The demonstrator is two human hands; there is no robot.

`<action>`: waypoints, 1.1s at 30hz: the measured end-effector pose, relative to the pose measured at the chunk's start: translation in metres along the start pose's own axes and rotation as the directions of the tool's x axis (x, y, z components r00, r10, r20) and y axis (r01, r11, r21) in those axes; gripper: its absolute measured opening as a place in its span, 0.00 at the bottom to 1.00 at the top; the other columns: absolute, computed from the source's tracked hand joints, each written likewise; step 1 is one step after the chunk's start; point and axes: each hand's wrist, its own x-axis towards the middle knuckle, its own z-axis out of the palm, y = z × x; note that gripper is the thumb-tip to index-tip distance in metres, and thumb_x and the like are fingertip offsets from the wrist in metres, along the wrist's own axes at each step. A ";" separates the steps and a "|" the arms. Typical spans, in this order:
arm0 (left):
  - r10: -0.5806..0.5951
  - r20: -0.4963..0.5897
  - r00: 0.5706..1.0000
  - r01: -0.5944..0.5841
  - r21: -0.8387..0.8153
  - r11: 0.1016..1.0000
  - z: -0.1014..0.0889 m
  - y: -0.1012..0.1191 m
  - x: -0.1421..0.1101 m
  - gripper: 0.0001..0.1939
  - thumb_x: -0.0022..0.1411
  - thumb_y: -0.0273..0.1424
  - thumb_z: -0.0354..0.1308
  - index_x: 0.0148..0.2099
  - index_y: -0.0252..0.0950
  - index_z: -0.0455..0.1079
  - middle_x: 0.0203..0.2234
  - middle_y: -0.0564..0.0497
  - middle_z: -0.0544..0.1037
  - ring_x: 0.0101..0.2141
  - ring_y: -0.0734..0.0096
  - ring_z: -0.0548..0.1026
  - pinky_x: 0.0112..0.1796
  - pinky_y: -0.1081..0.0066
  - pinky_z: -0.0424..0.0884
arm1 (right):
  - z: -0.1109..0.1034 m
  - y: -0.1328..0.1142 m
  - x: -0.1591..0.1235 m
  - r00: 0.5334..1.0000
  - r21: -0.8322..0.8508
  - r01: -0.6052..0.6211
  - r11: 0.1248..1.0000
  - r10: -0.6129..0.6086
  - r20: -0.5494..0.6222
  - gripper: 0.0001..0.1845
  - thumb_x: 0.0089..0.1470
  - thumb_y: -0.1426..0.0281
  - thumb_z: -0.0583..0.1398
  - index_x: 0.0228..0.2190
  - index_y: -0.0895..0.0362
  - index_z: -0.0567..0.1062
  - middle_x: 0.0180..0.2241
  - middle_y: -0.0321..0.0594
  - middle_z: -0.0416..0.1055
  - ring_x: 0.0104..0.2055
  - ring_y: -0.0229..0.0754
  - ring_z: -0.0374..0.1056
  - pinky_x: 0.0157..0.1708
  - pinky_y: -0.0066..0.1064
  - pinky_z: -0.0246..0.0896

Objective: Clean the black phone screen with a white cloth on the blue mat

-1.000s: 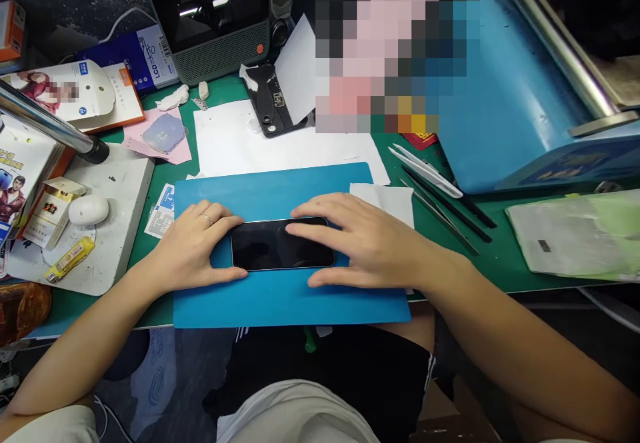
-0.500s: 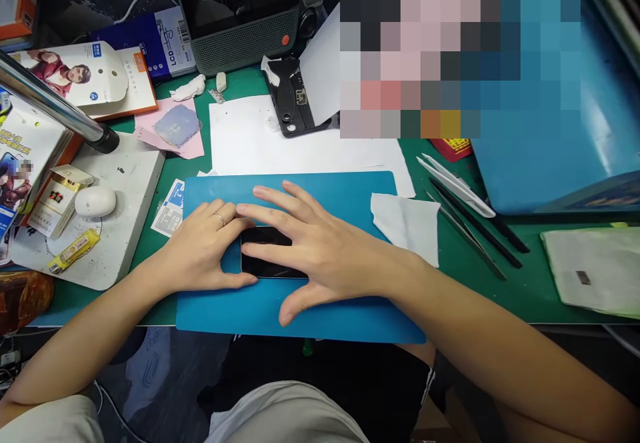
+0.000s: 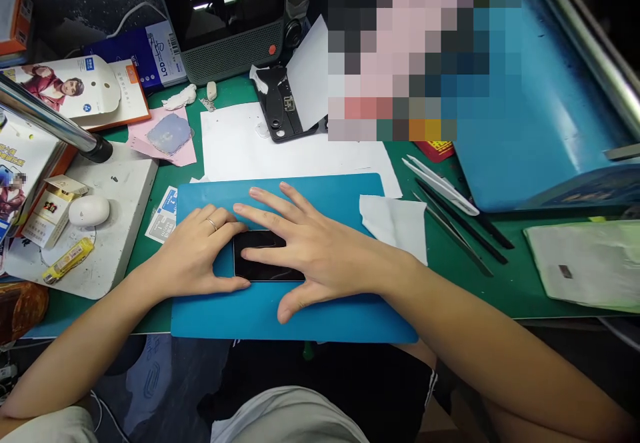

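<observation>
Got the phone (image 3: 265, 272) between thumb and forefinger of my left hand (image 3: 193, 253), right hand (image 3: 320, 256) fingers splayed over it, blue mat (image 3: 215, 316) underneath.

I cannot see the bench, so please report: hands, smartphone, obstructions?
Left hand holding smartphone at left end. Right hand spread over it, hiding right end. White cloth overlapping blue mat.

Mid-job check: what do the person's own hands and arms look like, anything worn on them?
The left hand is ungloved, with a slim silver-coloured ring on one finger. The right hand is ungloved, no ring visible. A pale, loose sleeve shows near the left elbow; no right sleeve is in view.
</observation>
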 end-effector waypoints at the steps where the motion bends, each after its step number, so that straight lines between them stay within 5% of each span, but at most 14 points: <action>1: -0.003 0.002 1.000 0.003 -0.003 1.000 0.000 0.000 0.000 0.34 0.66 0.55 0.67 0.62 0.36 0.70 0.49 0.40 0.78 0.44 0.52 0.74 0.45 0.53 0.75 | -0.001 0.002 -0.001 1.000 0.008 -0.001 1.000 0.001 -0.005 0.44 0.55 0.36 0.68 0.59 0.55 0.81 0.79 0.61 0.50 0.82 0.74 0.40 0.74 0.80 0.37; 8: 0.020 -0.001 1.000 -0.020 0.016 1.000 0.000 -0.002 -0.001 0.35 0.67 0.56 0.67 0.63 0.37 0.67 0.49 0.40 0.78 0.44 0.52 0.75 0.44 0.52 0.75 | -0.004 0.011 -0.009 0.992 0.050 0.048 0.998 -0.042 -0.118 0.34 0.60 0.40 0.67 0.47 0.57 0.85 0.71 0.59 0.67 0.77 0.69 0.55 0.74 0.71 0.47; 13: -0.003 0.026 1.000 0.003 0.018 1.000 -0.003 -0.001 -0.001 0.35 0.68 0.59 0.64 0.62 0.36 0.69 0.48 0.41 0.79 0.43 0.53 0.75 0.43 0.54 0.74 | -0.002 0.012 -0.011 0.962 0.221 0.082 0.972 -0.018 -0.274 0.29 0.72 0.44 0.57 0.44 0.57 0.81 0.46 0.49 0.84 0.53 0.52 0.77 0.55 0.48 0.68; 20: 0.000 0.027 1.000 -0.001 0.021 1.000 -0.002 -0.001 -0.001 0.35 0.68 0.57 0.65 0.62 0.35 0.70 0.48 0.40 0.79 0.44 0.53 0.75 0.44 0.54 0.73 | -0.005 0.009 -0.012 0.980 0.468 -0.025 0.884 0.115 -0.165 0.49 0.67 0.32 0.37 0.40 0.58 0.80 0.39 0.47 0.79 0.45 0.48 0.73 0.46 0.40 0.68; 28: -0.039 0.043 0.998 0.040 -0.020 0.999 -0.005 -0.003 0.002 0.35 0.66 0.57 0.67 0.62 0.37 0.72 0.49 0.40 0.79 0.45 0.50 0.75 0.47 0.51 0.74 | -0.019 0.016 -0.023 0.989 0.451 -0.082 0.889 0.128 -0.073 0.52 0.63 0.30 0.33 0.33 0.57 0.77 0.34 0.44 0.75 0.39 0.46 0.69 0.41 0.39 0.65; 33: -0.004 0.033 0.999 0.004 0.002 1.000 -0.005 -0.004 0.002 0.37 0.67 0.59 0.65 0.63 0.35 0.70 0.49 0.39 0.78 0.46 0.50 0.76 0.47 0.50 0.75 | -0.025 0.020 -0.027 0.976 0.443 -0.085 0.893 0.164 -0.143 0.49 0.64 0.29 0.36 0.27 0.54 0.74 0.26 0.38 0.72 0.30 0.42 0.66 0.35 0.36 0.61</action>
